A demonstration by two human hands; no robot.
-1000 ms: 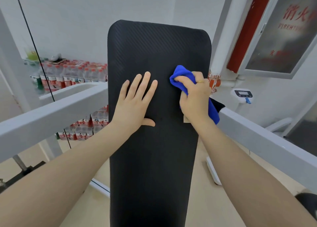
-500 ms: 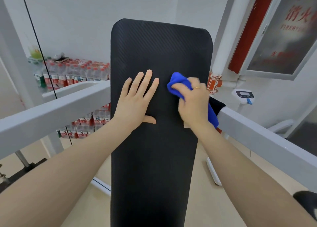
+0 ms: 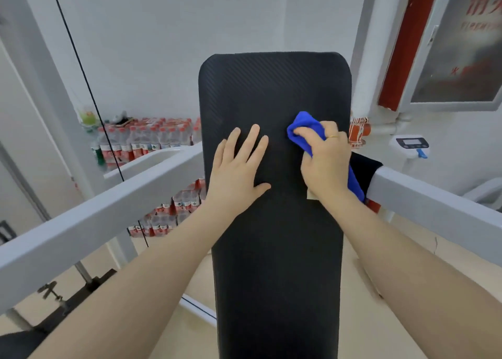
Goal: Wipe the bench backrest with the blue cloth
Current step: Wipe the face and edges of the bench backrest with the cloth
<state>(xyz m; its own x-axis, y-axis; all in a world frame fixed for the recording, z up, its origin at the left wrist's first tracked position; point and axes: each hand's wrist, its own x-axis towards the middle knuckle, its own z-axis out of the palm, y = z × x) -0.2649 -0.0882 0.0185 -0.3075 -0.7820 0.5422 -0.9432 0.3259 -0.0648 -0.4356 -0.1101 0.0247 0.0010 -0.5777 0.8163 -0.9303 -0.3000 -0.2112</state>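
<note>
Little legible. Glass-fronted wall cabinet (image 3: 459, 49), upper right corner: red Chinese characters along its top edge, cut off by the frame and blurred, not readable; below them a line of red Latin capitals, seemingly starting "FIRE", rest out of frame. Another red mark lower on the glass, unreadable. Bottled water packs (image 3: 141, 141) at left: labels too small. Scale display (image 3: 410, 142) at right: nothing readable.

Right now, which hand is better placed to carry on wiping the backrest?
Right. The right hand grips the blue cloth against the backrest; the left hand lies flat and empty, bracing the pad.
</note>
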